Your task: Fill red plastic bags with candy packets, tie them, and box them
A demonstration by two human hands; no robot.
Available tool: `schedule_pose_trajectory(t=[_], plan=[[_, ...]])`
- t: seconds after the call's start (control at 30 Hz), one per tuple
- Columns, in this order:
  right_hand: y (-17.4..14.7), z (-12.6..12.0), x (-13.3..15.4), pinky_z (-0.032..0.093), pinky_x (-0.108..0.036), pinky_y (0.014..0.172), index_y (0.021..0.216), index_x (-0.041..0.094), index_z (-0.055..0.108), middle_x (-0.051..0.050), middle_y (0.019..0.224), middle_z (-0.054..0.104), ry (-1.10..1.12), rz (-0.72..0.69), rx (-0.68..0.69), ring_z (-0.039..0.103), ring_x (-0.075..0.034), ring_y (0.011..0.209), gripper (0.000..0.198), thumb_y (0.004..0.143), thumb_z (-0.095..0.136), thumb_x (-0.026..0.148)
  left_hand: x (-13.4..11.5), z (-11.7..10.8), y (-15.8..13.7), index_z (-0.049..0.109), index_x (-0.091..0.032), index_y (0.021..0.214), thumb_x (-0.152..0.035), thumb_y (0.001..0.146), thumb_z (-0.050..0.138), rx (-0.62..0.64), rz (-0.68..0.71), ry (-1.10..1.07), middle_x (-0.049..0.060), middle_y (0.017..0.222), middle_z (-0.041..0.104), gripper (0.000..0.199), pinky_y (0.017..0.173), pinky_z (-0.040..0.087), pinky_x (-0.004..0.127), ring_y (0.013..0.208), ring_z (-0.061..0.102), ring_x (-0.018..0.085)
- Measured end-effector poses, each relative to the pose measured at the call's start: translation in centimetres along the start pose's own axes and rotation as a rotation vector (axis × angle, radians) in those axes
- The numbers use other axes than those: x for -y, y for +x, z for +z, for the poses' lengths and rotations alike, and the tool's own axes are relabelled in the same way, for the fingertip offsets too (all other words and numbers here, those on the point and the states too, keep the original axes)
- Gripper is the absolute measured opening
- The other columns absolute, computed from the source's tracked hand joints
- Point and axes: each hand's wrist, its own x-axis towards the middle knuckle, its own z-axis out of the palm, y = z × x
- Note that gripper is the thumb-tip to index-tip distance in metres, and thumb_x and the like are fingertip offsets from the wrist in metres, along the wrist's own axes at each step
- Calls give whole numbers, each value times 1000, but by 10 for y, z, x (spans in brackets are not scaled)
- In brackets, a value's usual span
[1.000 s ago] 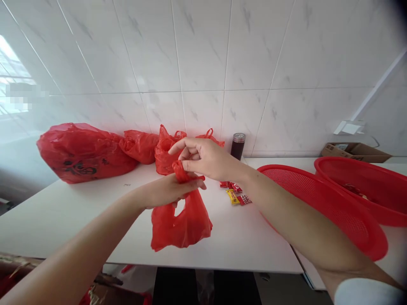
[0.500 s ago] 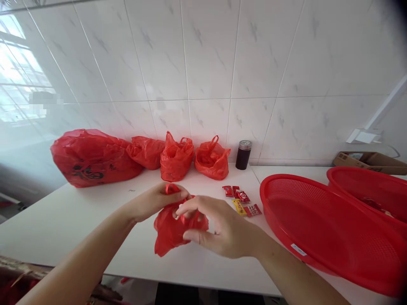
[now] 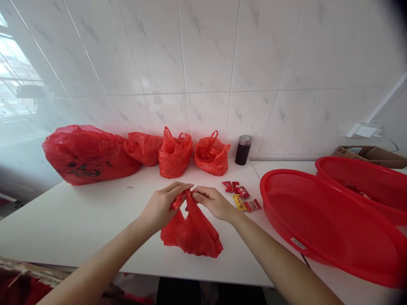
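Observation:
A small red plastic bag [image 3: 193, 235] hangs by its handles between my hands, just over or touching the white table [image 3: 95, 220]; which of the two I cannot tell. My left hand [image 3: 167, 202] is closed around one handle, its fingers bunched at the top. With thumb and fingers pinched, my right hand [image 3: 211, 201] grips the other handle close beside it. The bag's body sags and looks filled, but its contents are hidden. Several small wrapped snacks lie to the right of my right hand, among them a yellow packet [image 3: 239, 202] and a red packet [image 3: 252, 205].
Along the tiled wall stand a large red bag [image 3: 92, 159], several smaller ones such as a red bag [image 3: 175, 154], and a dark flask [image 3: 243, 150]. Rightward are a big red basket [image 3: 295, 237], a second red basket [image 3: 337, 165] with items inside, and a cardboard box [image 3: 381, 156].
My right hand, earlier loosely spread over the bag, now pinches a handle. Both handles have been drawn up together, and the bag's body hangs lower and further right, pulled taut.

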Motion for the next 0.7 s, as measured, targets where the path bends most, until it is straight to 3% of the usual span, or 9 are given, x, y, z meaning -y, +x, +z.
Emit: schedule_pose_trajectory(t=[0.07, 0.2, 0.33, 0.43, 0.53, 0.63, 0.7], plan=[[-9, -12, -7, 45, -30, 81, 82, 19, 61, -1, 88, 68, -151, 18, -54, 61, -15, 86, 32, 96, 44, 42, 12, -5, -15, 65, -27, 114, -28, 93, 41, 104, -128, -62, 6, 115, 69, 32, 87, 47, 33, 101, 64, 23], [-32, -40, -52, 44, -29, 74, 77, 20, 60, -1, 87, 72, -454, 237, -214, 63, -15, 81, 31, 95, 43, 38, 48, -9, -67, 72, -25, 87, -42, 91, 45, 220, -478, -200, 6, 90, 74, 32, 70, 50, 31, 82, 66, 24], [-38, -42, -99, 45, -29, 69, 76, 21, 57, -1, 80, 72, -518, 350, -310, 65, -16, 72, 32, 95, 39, 40, 67, -7, -107, 72, -23, 78, -49, 89, 45, 286, -662, -372, 8, 86, 74, 39, 70, 51, 32, 83, 67, 26], [-25, -14, -111, 45, -29, 71, 88, 23, 53, -2, 83, 71, -549, 377, -429, 65, -16, 75, 39, 100, 21, 41, 67, -1, -100, 69, -23, 77, -48, 91, 41, 160, -628, -202, 6, 84, 72, 40, 73, 49, 34, 76, 64, 23], [-9, 26, -112, 43, -30, 68, 105, 23, 47, -4, 89, 70, -610, 415, -507, 65, -19, 80, 40, 100, 13, 45, 70, 16, -73, 64, -24, 89, -43, 94, 36, 31, -407, 29, 7, 111, 66, 35, 85, 46, 36, 91, 62, 22], [2, 57, -117, 40, -31, 64, 113, 21, 44, -8, 93, 69, -694, 430, -492, 65, -24, 83, 37, 99, 22, 47, 81, 43, -44, 59, -23, 93, -38, 96, 31, 84, -214, 88, 9, 128, 58, 32, 93, 43, 35, 107, 58, 21], [4, 63, -123, 37, -30, 62, 112, 20, 45, -7, 84, 69, -741, 435, -448, 66, -24, 77, 33, 98, 27, 44, 90, 58, -30, 56, -23, 86, -37, 95, 32, 138, -192, 89, 7, 111, 64, 30, 85, 46, 33, 95, 61, 21]])
